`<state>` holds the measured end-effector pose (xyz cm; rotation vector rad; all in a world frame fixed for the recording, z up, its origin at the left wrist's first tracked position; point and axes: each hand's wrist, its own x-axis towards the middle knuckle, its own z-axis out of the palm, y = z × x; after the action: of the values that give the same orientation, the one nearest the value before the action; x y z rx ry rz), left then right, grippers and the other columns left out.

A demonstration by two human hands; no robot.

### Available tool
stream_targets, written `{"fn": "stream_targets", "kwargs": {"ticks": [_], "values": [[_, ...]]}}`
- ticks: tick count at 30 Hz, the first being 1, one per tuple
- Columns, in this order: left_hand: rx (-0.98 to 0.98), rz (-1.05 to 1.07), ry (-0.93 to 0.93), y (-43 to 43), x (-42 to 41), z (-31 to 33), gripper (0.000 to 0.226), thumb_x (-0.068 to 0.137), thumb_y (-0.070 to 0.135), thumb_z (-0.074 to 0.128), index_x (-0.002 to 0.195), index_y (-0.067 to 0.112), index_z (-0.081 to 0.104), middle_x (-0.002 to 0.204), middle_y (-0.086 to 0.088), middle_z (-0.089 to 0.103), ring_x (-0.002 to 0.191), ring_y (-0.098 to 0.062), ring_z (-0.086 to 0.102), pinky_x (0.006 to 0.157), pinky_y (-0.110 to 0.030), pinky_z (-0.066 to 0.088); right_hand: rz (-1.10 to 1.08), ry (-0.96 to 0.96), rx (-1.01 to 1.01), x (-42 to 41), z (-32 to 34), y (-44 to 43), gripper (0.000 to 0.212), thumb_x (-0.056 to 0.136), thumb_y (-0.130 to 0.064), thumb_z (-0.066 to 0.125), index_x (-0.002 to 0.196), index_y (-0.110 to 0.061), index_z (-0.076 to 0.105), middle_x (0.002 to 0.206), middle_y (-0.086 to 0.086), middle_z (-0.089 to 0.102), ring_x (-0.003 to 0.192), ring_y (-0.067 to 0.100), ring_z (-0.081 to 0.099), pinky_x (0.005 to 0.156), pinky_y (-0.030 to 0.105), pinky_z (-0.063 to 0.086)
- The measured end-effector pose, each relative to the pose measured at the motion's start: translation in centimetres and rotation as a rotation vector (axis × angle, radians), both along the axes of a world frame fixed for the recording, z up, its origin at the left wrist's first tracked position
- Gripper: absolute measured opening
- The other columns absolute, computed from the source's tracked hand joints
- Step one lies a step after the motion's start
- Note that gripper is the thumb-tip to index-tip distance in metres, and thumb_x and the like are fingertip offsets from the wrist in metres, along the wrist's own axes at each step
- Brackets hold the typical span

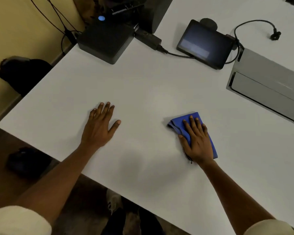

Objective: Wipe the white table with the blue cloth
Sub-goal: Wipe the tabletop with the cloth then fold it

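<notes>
Blue cloth (180, 123), folded, lying flat on white table (143, 85) toward the near right, pinned under right hand (198, 141), fingers spread and pressing, not clenched. Left hand (100, 126) flat on bare tabletop, fingers released, holding nothing. Looks soft, light, limp; likely to bunch or slide, so best pressed under a flat palm at its middle. Cloth's near edge hidden beneath the palm; dirt or wiped areas impossible to make out in dim light.
</notes>
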<state>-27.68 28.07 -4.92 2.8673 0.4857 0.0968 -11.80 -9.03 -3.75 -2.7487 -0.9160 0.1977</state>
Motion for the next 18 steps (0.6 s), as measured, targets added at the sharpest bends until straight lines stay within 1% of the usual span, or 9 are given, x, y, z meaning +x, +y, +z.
{"fn": "stream_targets", "kwargs": {"ticks": [3, 5, 7, 10, 12, 14, 16, 18], "values": [[0.0, 0.001, 0.005, 0.1, 0.1, 0.0, 0.07, 0.104, 0.057, 0.035, 0.157, 0.012, 0.034, 0.166, -0.012, 0.034, 0.156, -0.031, 0.026, 0.125, -0.05, 0.022, -0.013, 0.018, 0.099, -0.1, -0.1, 0.0, 0.059, 0.103, -0.045, 0.037, 0.157, -0.022, 0.035, 0.168, 0.003, 0.024, 0.157, 0.021, 0.013, 0.128, 0.047, 0.011], [-0.004, -0.002, 0.005, 0.0, 0.0, 0.0, 0.07, 0.104, 0.056, 0.037, 0.158, 0.012, 0.033, 0.166, -0.011, 0.033, 0.156, -0.03, 0.025, 0.126, -0.049, 0.021, -0.008, 0.036, 0.16, -0.6, 0.0, -0.1, 0.058, 0.103, -0.044, 0.037, 0.155, -0.019, 0.041, 0.165, 0.003, 0.029, 0.157, 0.021, 0.018, 0.127, 0.049, 0.014], [-0.001, 0.001, 0.001, 0.0, 0.0, 0.0, 0.069, 0.104, 0.056, 0.038, 0.158, 0.012, 0.033, 0.166, -0.011, 0.033, 0.156, -0.03, 0.024, 0.126, -0.048, 0.02, 0.046, 0.045, 0.185, -1.8, 0.0, 0.2, 0.058, 0.103, -0.043, 0.037, 0.153, -0.015, 0.042, 0.164, 0.005, 0.032, 0.156, 0.023, 0.02, 0.126, 0.052, 0.018], [0.005, 0.002, 0.002, 0.0, -0.2, 0.1, 0.069, 0.104, 0.055, 0.038, 0.158, 0.012, 0.033, 0.166, -0.011, 0.033, 0.156, -0.03, 0.025, 0.127, -0.048, 0.021, 0.177, 0.066, 0.241, -5.1, -0.2, 1.0, 0.057, 0.103, -0.041, 0.04, 0.152, -0.011, 0.045, 0.162, 0.008, 0.036, 0.155, 0.027, 0.024, 0.122, 0.057, 0.023], [0.0, 0.003, 0.012, -0.1, -0.2, 0.1, 0.068, 0.105, 0.055, 0.037, 0.158, 0.013, 0.033, 0.166, -0.011, 0.033, 0.156, -0.03, 0.025, 0.126, -0.048, 0.02, 0.302, 0.078, 0.271, -8.2, -0.1, 2.0, 0.056, 0.101, -0.037, 0.046, 0.151, -0.011, 0.045, 0.162, 0.008, 0.037, 0.155, 0.029, 0.025, 0.122, 0.058, 0.024], [-0.006, 0.003, 0.016, -0.2, -0.1, 0.1, 0.068, 0.104, 0.055, 0.036, 0.158, 0.013, 0.033, 0.166, -0.011, 0.033, 0.156, -0.03, 0.026, 0.126, -0.048, 0.02, 0.418, 0.135, 0.294, -12.0, 0.2, 3.5, 0.057, 0.101, -0.037, 0.046, 0.153, -0.014, 0.043, 0.162, 0.006, 0.037, 0.155, 0.028, 0.024, 0.125, 0.053, 0.021], [-0.014, -0.001, 0.026, -0.2, -0.1, 0.1, 0.069, 0.104, 0.055, 0.035, 0.158, 0.013, 0.033, 0.166, -0.011, 0.032, 0.156, -0.03, 0.025, 0.126, -0.048, 0.02, 0.526, 0.207, 0.331, -16.1, 0.3, 5.1, 0.056, 0.103, -0.038, 0.042, 0.153, -0.013, 0.043, 0.162, 0.004, 0.038, 0.155, 0.025, 0.024, 0.126, 0.048, 0.018], [-0.009, -0.001, 0.031, -0.2, -0.1, 0.1, 0.07, 0.104, 0.056, 0.033, 0.159, 0.013, 0.031, 0.167, -0.01, 0.031, 0.157, -0.03, 0.023, 0.127, -0.048, 0.019, 0.617, 0.336, 0.352, -20.0, 0.4, 6.9, 0.055, 0.101, -0.035, 0.046, 0.151, -0.012, 0.046, 0.159, 0.005, 0.044, 0.154, 0.022, 0.026, 0.127, 0.045, 0.016]]}}
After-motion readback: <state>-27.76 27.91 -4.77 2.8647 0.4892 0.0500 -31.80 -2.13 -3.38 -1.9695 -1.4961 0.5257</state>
